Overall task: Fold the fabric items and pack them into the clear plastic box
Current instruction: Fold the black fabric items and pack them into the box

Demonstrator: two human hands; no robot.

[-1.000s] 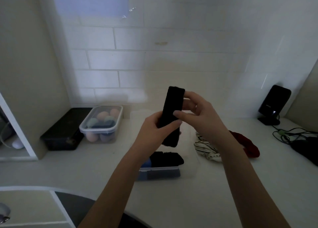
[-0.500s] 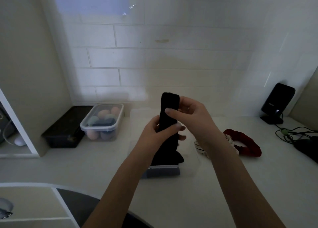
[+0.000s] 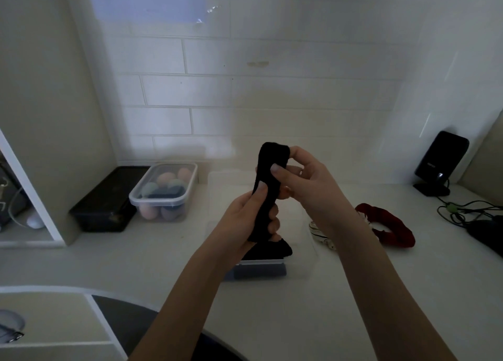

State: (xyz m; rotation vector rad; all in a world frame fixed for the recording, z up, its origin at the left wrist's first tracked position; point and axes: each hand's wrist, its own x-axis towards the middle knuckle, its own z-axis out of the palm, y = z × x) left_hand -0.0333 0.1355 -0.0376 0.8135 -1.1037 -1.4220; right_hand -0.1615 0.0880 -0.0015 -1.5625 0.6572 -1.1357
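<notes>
Black cloth (image 3: 268, 194) mid-fold above clear box (image 3: 307, 254): left hand (image 3: 245, 219) grips bottom, right hand (image 3: 302, 186) pinches top. Dark folded items (image 3: 272, 247) inside box. Right of box, striped piece (image 3: 319, 234) and red scrunchie (image 3: 389, 227) still unpacked.

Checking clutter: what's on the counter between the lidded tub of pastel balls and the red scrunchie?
Head view: the clear box with dark folded fabric, then a striped white item.
</notes>
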